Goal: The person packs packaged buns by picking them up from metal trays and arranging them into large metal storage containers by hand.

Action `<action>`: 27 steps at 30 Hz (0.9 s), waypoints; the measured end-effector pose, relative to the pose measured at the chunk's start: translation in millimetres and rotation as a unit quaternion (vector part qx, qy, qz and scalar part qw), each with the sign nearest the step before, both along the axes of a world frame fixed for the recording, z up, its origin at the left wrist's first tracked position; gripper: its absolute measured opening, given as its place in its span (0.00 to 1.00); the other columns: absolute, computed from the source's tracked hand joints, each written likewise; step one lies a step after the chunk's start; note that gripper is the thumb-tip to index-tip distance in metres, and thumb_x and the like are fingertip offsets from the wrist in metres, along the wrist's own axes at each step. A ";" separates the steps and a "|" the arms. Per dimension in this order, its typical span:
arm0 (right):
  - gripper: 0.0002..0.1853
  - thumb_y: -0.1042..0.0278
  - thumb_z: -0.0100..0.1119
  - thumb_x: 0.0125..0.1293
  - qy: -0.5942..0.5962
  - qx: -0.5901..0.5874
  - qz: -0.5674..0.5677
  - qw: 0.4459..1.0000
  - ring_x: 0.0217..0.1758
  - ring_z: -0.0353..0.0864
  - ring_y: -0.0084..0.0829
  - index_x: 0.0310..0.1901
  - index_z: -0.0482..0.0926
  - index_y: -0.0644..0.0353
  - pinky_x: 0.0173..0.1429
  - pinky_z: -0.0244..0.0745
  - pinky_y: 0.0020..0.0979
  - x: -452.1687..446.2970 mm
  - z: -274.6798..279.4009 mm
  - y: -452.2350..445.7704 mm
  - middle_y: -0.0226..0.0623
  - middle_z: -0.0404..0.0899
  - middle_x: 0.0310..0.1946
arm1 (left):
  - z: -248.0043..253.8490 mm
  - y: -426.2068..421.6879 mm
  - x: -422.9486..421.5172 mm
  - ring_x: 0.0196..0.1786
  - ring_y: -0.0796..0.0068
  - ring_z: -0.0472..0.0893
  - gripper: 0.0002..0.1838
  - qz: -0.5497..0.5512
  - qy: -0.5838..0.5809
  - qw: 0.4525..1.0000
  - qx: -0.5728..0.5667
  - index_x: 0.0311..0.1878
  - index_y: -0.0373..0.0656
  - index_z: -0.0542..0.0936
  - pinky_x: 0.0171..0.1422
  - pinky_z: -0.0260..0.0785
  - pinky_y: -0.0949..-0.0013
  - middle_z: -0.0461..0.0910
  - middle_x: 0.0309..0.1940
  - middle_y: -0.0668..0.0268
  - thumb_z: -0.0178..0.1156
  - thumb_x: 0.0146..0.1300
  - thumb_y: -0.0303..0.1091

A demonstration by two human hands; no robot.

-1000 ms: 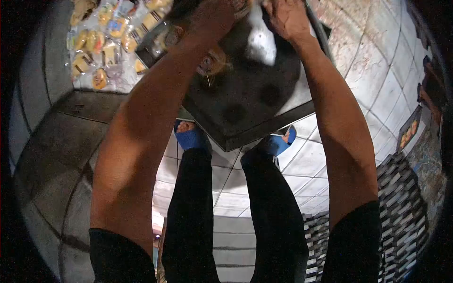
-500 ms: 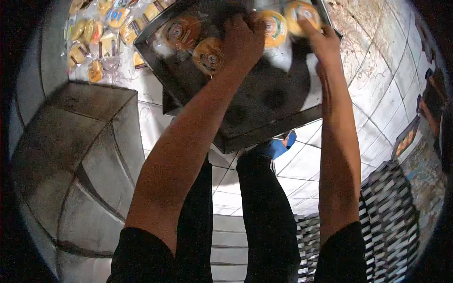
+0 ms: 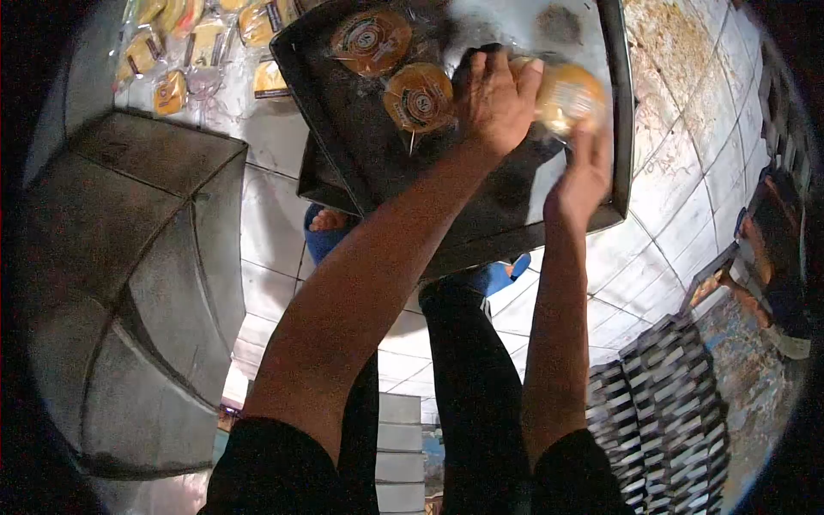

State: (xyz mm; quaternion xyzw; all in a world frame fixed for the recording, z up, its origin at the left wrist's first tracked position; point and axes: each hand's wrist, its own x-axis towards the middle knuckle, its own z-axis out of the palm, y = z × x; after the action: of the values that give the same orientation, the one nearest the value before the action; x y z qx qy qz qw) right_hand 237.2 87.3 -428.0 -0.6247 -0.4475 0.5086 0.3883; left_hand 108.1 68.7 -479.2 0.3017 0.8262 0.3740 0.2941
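A dark metal tray lies in front of me, with two round wrapped buns on its left side, an upper bun and a lower bun. My left hand is over the middle of the tray, palm down with fingers spread, beside the lower bun. Part of something yellowish shows behind its fingertips. My right hand grips the lower edge of another wrapped bun, blurred by motion, at the tray's right side.
Several packaged breads lie at the upper left. A grey box-like block stands at the left. Stacked black-and-white slatted material is at the lower right. Another person is at the far right. My feet in blue sandals are below the tray.
Both hands came off the upper part of the tray and moved lower. The right hand now holds a bun over the right side; two buns seen there earlier have shifted or are hidden.
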 end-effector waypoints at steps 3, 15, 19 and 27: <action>0.31 0.47 0.58 0.76 -0.012 -0.101 0.129 0.986 0.57 0.77 0.27 0.66 0.75 0.68 0.65 0.70 0.28 0.6 -31.6 12.5 0.41 0.83 0.54 | -20.9 -7.5 4.7 0.59 0.38 0.76 0.32 -0.054 0.006 0.998 0.011 0.66 0.34 0.71 0.70 0.66 0.49 0.75 0.57 0.39 0.52 0.75 0.55; 0.39 0.30 0.41 0.75 -0.162 -0.130 0.395 0.895 0.64 0.73 0.37 0.63 0.75 0.63 0.68 0.65 0.36 -93.5 2.3 -31.4 0.47 0.76 0.60 | 62.3 -129.4 -52.3 0.58 0.52 0.80 0.26 0.146 -0.254 0.948 0.126 0.68 0.31 0.68 0.65 0.70 0.57 0.78 0.55 0.45 0.53 0.78 0.43; 0.38 0.31 0.36 0.78 -0.048 -0.224 0.259 0.938 0.54 0.81 0.33 0.63 0.75 0.62 0.59 0.75 0.35 -88.6 9.9 -48.4 0.42 0.81 0.53 | 83.8 -129.2 -61.2 0.59 0.52 0.80 0.25 0.175 -0.303 0.932 0.092 0.66 0.34 0.70 0.64 0.71 0.58 0.78 0.55 0.46 0.53 0.79 0.45; 0.37 0.31 0.35 0.78 0.303 -0.249 -0.017 0.920 0.60 0.79 0.35 0.68 0.70 0.57 0.62 0.77 0.42 -170.3 37.4 -59.7 0.39 0.79 0.59 | 71.5 -78.0 -182.9 0.56 0.43 0.80 0.22 -0.326 0.268 0.865 0.269 0.64 0.45 0.75 0.63 0.71 0.44 0.80 0.58 0.53 0.59 0.72 0.45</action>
State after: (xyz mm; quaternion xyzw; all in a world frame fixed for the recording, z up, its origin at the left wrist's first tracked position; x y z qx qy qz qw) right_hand 66.9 27.6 -390.6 -0.5243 -0.1570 0.7622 0.3458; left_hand -74.7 -9.3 -407.7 0.7103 0.5946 0.3693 0.0738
